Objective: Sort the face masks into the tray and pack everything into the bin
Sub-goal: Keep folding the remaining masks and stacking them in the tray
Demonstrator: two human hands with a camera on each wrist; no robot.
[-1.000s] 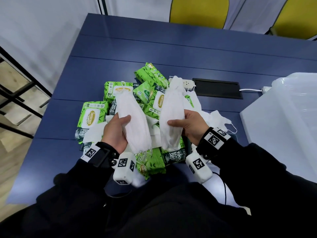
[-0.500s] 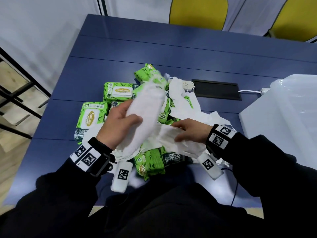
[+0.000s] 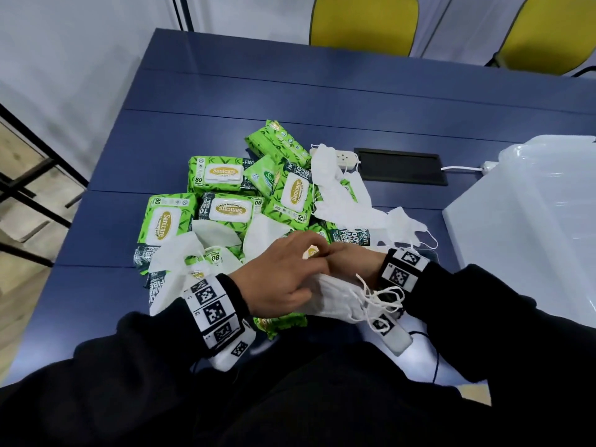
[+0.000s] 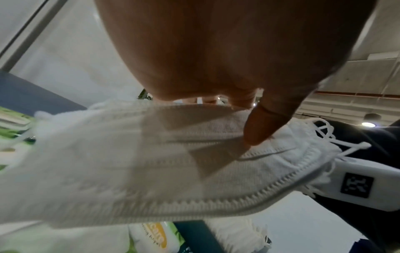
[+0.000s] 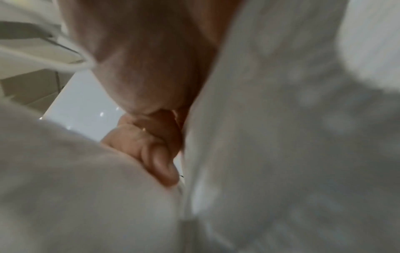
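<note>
Face masks (image 3: pixel 335 301) held between both hands above the near edge of the bench (image 3: pixel 225 101).

The folded white masks lie stacked under the left hand (image 3: pixel 283 279), whose fingers curl over their top while the thumb (image 4: pixel 257 130) presses the fabric; the right hand (image 3: pixel 354 262) meets it from the other side, fingers curled into the masks. Ear loops (image 3: pixel 377 298) dangle by the right wrist. More loose masks (image 3: pixel 348 208) lie among green wipe packs (image 3: pixel 225 211) just beyond the hands; the translucent bin (image 3: pixel 532 221) stands to the right.

masks (image 3: pixel 342 208) on wipe packs (image 3: pixel 225 175) (heaped), bin (image 3: pixel 532 221) right
</note>
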